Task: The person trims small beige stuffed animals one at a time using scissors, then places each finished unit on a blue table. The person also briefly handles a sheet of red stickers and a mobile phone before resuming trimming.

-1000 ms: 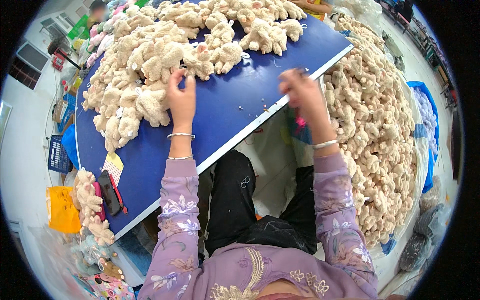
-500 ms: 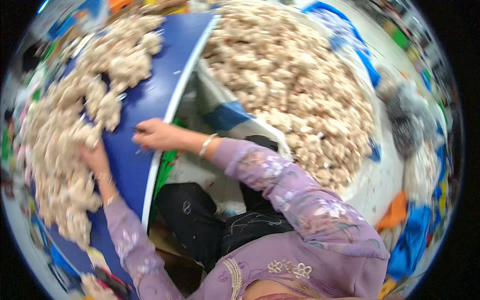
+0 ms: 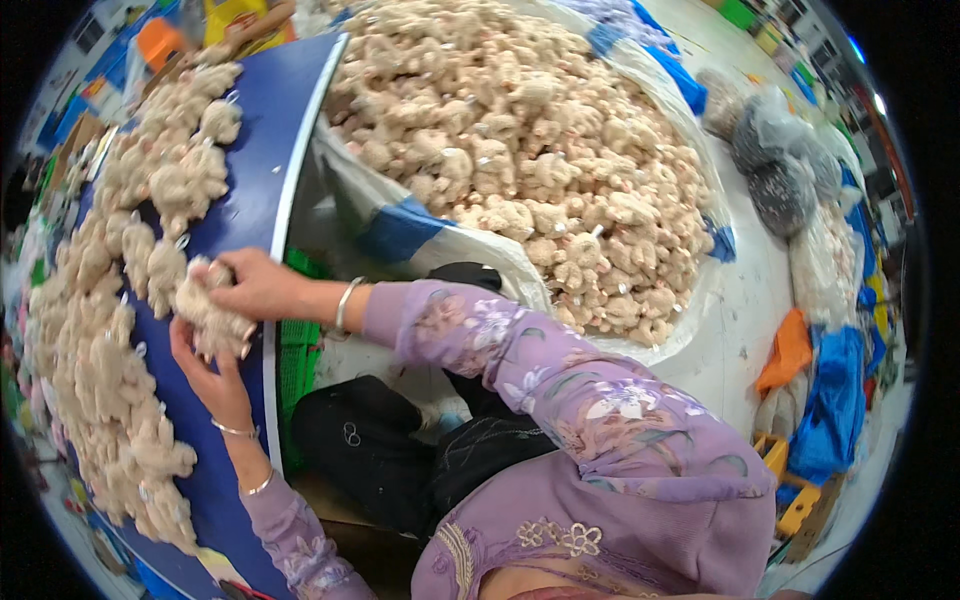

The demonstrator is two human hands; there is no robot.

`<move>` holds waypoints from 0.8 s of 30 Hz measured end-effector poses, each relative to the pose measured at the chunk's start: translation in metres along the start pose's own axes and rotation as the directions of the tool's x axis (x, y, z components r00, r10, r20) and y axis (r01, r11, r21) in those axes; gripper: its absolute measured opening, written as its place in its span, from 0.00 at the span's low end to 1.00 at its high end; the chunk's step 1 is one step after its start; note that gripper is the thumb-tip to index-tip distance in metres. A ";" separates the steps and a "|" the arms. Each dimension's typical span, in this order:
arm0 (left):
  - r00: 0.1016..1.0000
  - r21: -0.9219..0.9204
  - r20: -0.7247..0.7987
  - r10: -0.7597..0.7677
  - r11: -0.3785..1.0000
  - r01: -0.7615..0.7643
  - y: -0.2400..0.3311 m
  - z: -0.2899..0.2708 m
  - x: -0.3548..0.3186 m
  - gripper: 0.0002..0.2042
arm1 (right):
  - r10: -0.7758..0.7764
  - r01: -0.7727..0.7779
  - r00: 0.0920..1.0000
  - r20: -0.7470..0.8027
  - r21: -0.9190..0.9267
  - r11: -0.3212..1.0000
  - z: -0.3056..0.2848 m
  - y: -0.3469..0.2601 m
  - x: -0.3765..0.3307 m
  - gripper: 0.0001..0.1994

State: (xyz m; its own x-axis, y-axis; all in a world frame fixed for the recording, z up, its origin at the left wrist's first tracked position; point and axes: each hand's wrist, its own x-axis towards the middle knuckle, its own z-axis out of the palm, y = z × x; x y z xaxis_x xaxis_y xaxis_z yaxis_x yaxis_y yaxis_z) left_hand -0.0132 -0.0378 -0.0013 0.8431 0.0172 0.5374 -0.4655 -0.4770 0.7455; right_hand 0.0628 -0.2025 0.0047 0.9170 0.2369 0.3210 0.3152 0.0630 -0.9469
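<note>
A small cream plush toy (image 3: 214, 312) is between my two hands, just above the blue table (image 3: 262, 200) near its right edge. My left hand (image 3: 212, 385) supports it from below, with fingers and thumb on either side of the fluffy body. From above, my right hand (image 3: 255, 284) grips the toy's upper part with bent fingers. Whether the right fingers also hold a small tool is hidden. To the left, a long heap of similar plush toys (image 3: 110, 370) covers much of the tabletop, some with small white tags.
A large white sack (image 3: 520, 262), opened wide and heaped with cream plush toys (image 3: 540, 170), stands on the floor beyond the table. A green crate (image 3: 298, 350) sits beside the table edge. Filled clear bags (image 3: 785, 190), an orange cloth (image 3: 785, 350) and a blue bag (image 3: 830, 400) lie at right.
My left hand has come away from the heap with a plush toy. My right hand has moved left and taken hold of that toy too. The whole view has shifted slightly.
</note>
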 end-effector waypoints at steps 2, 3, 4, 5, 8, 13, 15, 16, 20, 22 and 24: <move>0.964 -0.214 -0.156 -0.215 0.960 0.180 -0.011 -0.005 0.004 0.25 | 0.147 -0.169 0.981 0.123 0.188 0.968 -0.005 -0.010 0.002 0.15; 0.986 0.039 -0.136 -0.095 0.994 0.102 -0.025 -0.019 0.001 0.21 | 0.238 -0.284 0.935 0.262 0.153 0.947 -0.007 -0.010 0.005 0.14; 0.991 0.158 0.083 -0.107 0.983 0.093 -0.022 -0.027 0.004 0.20 | 0.148 -0.192 0.959 0.241 0.171 0.966 -0.008 -0.003 0.004 0.14; 0.946 -0.325 0.062 -0.319 0.889 0.321 -0.024 -0.023 -0.004 0.20 | 0.129 -0.179 0.946 0.297 0.148 0.973 -0.011 -0.016 0.000 0.16; 0.908 -0.547 0.127 -0.400 0.735 0.400 -0.013 -0.007 0.001 0.17 | 0.142 -0.153 0.962 0.235 0.030 0.988 -0.017 -0.023 -0.005 0.18; 0.855 -0.716 0.104 -0.508 0.559 0.419 0.009 0.005 0.003 0.12 | 0.142 -0.204 0.950 0.279 0.208 0.957 -0.009 -0.013 -0.006 0.12; 0.866 -0.734 0.066 -0.495 0.564 0.379 0.001 -0.001 0.003 0.10 | 0.279 -0.346 0.915 0.293 0.209 0.915 -0.009 -0.005 -0.003 0.11; 0.872 -0.743 0.053 -0.486 0.564 0.359 -0.002 -0.003 0.003 0.10 | 0.345 -0.412 0.891 0.294 0.208 0.887 -0.009 -0.003 -0.002 0.11; 0.842 -0.770 0.088 -0.532 0.500 0.396 -0.009 -0.005 0.000 0.13 | 0.386 -0.449 0.893 0.233 0.378 0.810 -0.001 -0.023 -0.007 0.10; 0.824 -0.771 0.052 -0.564 0.502 0.393 -0.009 -0.006 0.001 0.12 | 0.300 -0.344 0.936 0.184 0.291 0.893 -0.008 -0.018 -0.006 0.10; 0.813 -0.807 0.008 -0.582 0.476 0.349 -0.007 -0.005 0.004 0.09 | 0.142 -0.169 0.981 0.130 0.226 0.959 -0.009 -0.011 -0.006 0.09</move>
State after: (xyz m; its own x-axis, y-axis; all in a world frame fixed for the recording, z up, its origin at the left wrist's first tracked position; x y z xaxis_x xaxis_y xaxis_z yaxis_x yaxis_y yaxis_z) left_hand -0.0082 -0.0296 -0.0022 0.9586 0.2846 -0.0007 -0.1443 0.4882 0.8607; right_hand 0.0563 -0.2133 0.0133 0.9126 0.3677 0.1786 0.0927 0.2395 -0.9665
